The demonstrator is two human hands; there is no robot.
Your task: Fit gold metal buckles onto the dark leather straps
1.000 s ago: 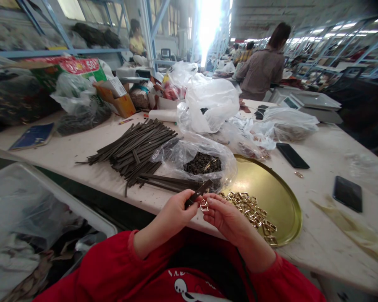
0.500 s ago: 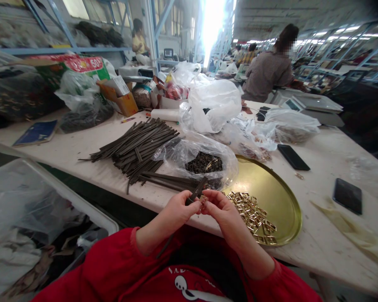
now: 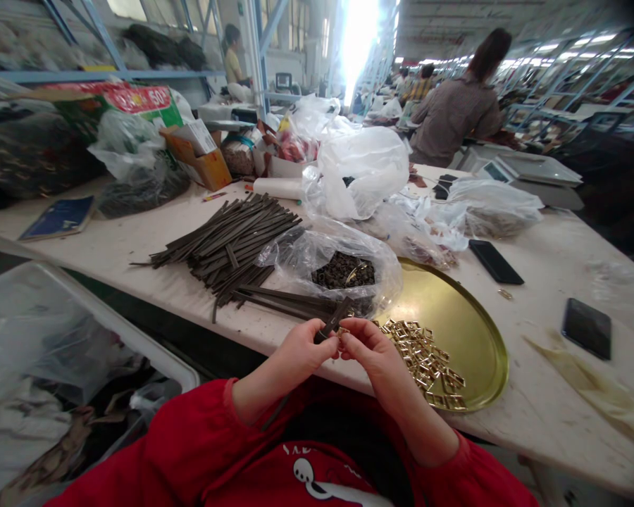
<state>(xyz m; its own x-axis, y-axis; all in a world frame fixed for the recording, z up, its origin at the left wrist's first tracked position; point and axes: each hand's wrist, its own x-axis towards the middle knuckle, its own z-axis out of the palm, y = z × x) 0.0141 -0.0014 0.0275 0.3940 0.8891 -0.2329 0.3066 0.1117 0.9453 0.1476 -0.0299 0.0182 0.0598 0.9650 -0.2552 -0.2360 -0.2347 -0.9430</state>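
Note:
Close together at the table's front edge, both my hands are closed in a pinch. My left hand [image 3: 307, 350] grips a dark strap [image 3: 334, 320], whose end sticks up past the fingers. Between the fingertips of my right hand [image 3: 368, 346] is a small gold buckle [image 3: 342, 334], mostly covered by the fingers. Just right of that hand, several gold buckles [image 3: 420, 359] lie heaped on a round gold tray [image 3: 454, 303]. Beyond my hands sits an opened clear plastic bag [image 3: 290, 246] of small dark pieces [image 3: 343, 270]. A pile of dark straps [image 3: 232, 243] spreads to its left.
Two phones, one black [image 3: 495, 262] and one dark [image 3: 586, 328], lie at the right. Plastic bags [image 3: 367, 169] and an orange box [image 3: 203, 165] line the back. A lined bin [image 3: 184, 373] stands at the lower left. A co-worker [image 3: 457, 116] is beyond the table.
My hands stay nearly in place, with the fingers shifting slightly around the strap and buckle. The view has moved a little. The co-worker at the back has changed posture.

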